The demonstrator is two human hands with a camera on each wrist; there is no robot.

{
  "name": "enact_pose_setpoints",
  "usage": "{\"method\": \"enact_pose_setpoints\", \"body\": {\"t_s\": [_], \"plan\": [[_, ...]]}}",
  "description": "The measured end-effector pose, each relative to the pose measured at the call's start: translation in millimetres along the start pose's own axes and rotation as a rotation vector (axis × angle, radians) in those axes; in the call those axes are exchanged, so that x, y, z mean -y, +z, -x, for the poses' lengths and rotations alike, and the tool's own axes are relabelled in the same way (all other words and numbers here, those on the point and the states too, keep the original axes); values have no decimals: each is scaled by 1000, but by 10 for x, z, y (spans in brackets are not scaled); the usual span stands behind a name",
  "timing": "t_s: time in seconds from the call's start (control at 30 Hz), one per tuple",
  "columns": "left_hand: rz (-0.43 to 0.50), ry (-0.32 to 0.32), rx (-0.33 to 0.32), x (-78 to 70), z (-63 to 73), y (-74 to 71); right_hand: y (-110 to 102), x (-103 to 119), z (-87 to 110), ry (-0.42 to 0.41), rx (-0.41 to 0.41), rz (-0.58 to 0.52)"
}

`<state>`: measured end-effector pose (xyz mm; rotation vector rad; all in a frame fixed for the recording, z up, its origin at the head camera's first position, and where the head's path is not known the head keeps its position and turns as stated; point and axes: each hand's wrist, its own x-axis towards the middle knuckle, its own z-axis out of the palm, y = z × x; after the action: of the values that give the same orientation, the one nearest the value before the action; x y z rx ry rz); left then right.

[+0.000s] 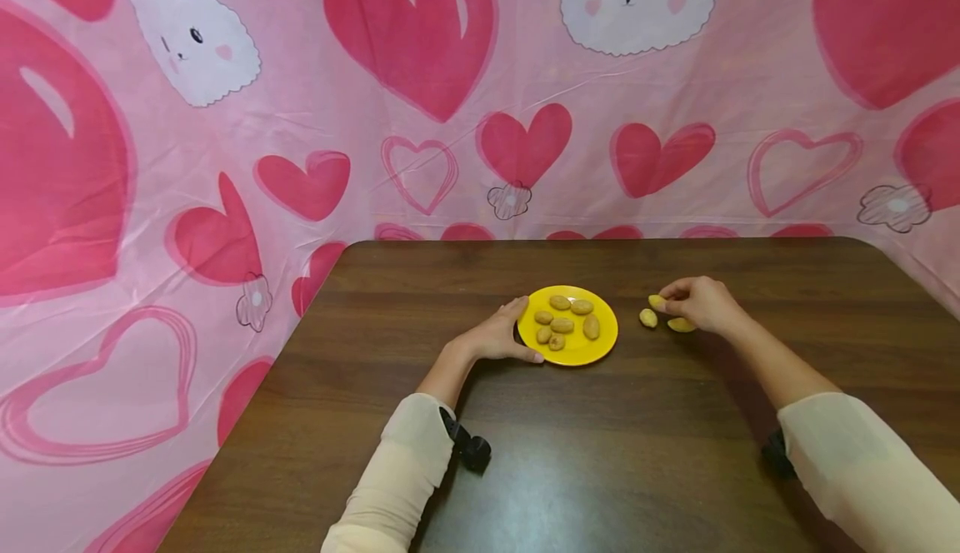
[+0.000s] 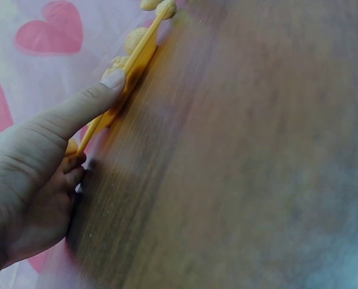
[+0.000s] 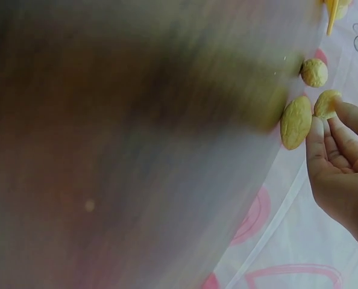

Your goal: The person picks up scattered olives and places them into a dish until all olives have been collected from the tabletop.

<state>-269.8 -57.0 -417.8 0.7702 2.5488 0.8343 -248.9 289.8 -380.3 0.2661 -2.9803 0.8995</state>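
Right of the plate (image 1: 576,355), a potato (image 1: 656,301) is pinched in the right hand (image 1: 703,304), its long axis partly covered; by two loose potatoes (image 1: 681,325) it is neighboured, the longer laid roughly left to right. Seven potatoes (image 1: 562,325) are held on the plate, its rim gripped by the left hand (image 1: 498,333).

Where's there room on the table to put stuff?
Free: the table between both sleeves, and the strip between the yellow plate and pink cloth. Crowded: the plate, with yellowish lumps and the left hand, and where the right hand pinches a lump near two more.
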Motion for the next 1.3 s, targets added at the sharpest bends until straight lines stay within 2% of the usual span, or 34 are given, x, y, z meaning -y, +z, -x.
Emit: {"method": "enact_pose_setpoints", "body": {"t_s": [1.0, 1.3], "plan": [[10, 6, 1, 16, -1, 0, 125, 275, 30, -104, 40, -52], [1, 5, 0, 13, 0, 0, 170, 396, 49, -108, 64, -82]]}}
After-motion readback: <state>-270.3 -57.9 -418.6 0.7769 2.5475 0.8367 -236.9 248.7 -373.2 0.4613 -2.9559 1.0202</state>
